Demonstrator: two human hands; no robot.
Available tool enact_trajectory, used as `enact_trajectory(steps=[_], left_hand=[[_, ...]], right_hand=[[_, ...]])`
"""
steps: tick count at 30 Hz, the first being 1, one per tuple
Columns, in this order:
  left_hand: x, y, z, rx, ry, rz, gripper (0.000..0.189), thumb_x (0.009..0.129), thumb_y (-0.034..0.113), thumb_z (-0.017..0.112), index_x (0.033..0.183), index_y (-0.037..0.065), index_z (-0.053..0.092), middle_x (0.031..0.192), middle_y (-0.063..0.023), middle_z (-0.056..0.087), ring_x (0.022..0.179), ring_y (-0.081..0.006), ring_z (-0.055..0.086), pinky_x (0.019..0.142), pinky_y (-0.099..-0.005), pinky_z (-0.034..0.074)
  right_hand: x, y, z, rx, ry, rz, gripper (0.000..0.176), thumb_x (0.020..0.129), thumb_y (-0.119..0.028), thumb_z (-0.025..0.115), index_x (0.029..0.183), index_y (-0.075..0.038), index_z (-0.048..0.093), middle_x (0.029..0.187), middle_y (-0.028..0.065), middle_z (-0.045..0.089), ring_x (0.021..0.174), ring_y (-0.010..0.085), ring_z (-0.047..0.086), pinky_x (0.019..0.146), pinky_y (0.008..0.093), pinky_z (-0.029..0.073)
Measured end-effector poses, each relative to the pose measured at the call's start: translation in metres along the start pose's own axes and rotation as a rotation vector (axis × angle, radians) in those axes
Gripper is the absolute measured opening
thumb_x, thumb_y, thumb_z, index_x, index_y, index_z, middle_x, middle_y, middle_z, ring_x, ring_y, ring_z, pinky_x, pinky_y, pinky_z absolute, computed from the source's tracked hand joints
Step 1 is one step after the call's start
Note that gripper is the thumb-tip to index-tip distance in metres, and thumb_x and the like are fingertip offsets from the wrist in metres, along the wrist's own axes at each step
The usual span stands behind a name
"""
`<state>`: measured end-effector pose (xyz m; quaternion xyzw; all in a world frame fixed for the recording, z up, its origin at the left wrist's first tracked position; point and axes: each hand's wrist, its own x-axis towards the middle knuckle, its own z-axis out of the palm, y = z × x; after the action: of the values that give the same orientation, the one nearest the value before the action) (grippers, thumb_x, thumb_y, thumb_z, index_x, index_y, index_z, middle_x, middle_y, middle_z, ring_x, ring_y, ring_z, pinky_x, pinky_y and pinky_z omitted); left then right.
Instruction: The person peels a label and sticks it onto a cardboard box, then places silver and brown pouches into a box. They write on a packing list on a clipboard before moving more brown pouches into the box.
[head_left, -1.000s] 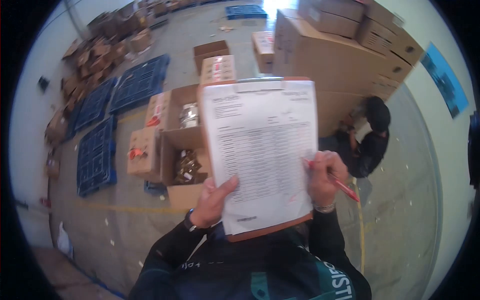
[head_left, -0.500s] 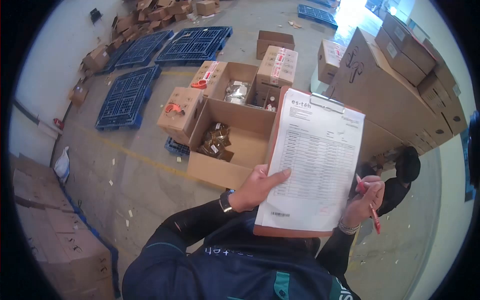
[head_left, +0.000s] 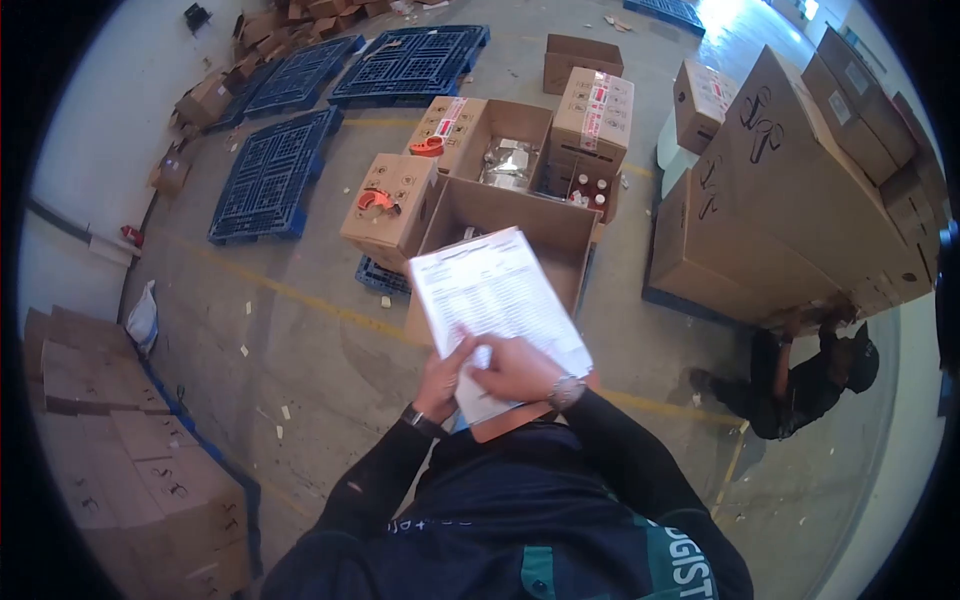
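A clipboard [head_left: 512, 424] with printed sheets [head_left: 490, 285] on it is tilted in front of my body. My left hand [head_left: 438, 382] is closed on its lower left edge, thumb over the paper. Across the lower part of the sheets lies my right hand [head_left: 522, 368], fingers curled in close beside the left thumb. What those fingers hold is hidden; no pen can be made out there. Just beyond the clipboard stands an open carton [head_left: 520, 205], partly covered by the sheets.
Sealed cartons [head_left: 392, 205] and an open carton with silvery packs [head_left: 512, 160] stand beyond. Blue pallets [head_left: 275, 175] lie at left. A large carton stack [head_left: 790, 190] is at right, where a person [head_left: 815, 375] crouches. More cartons [head_left: 140, 470] fill the lower left.
The clipboard has moved left and lower and turned. My right hand has come from its right side onto the sheets beside my left hand. The red pen no longer shows.
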<state>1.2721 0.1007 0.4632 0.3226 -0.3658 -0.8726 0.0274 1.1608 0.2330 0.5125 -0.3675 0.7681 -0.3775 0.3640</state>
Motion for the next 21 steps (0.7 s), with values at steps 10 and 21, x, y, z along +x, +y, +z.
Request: enact_trajectory(steps=[10, 21], left_hand=[[0.002, 0.075, -0.272, -0.002, 0.543, -0.108, 0.050, 0.095, 0.015, 0.060, 0.139, -0.003, 0.044, 0.127, -0.0159, 0.059, 0.112, -0.0293, 0.063, 0.096, -0.0422, 0.053], [0.005, 0.023, -0.508, 0.460, 1.097, -0.459, 0.056, 0.090, 0.002, 0.057, 0.143, -0.005, 0.040, 0.133, -0.0158, 0.054, 0.120, -0.0299, 0.056, 0.103, -0.0439, 0.046]], right_hand=[[0.173, 0.042, 0.061, 0.388, 0.173, 0.113, 0.030, 0.093, -0.027, 0.069, 0.113, -0.004, 0.067, 0.075, 0.0093, 0.070, 0.067, 0.0179, 0.068, 0.065, 0.0333, 0.053], [0.386, 0.508, 0.194, -0.165, 0.247, 0.749, 0.046, 0.093, -0.041, 0.063, 0.120, -0.003, 0.061, 0.118, 0.0218, 0.064, 0.112, 0.0414, 0.060, 0.098, 0.0480, 0.048]])
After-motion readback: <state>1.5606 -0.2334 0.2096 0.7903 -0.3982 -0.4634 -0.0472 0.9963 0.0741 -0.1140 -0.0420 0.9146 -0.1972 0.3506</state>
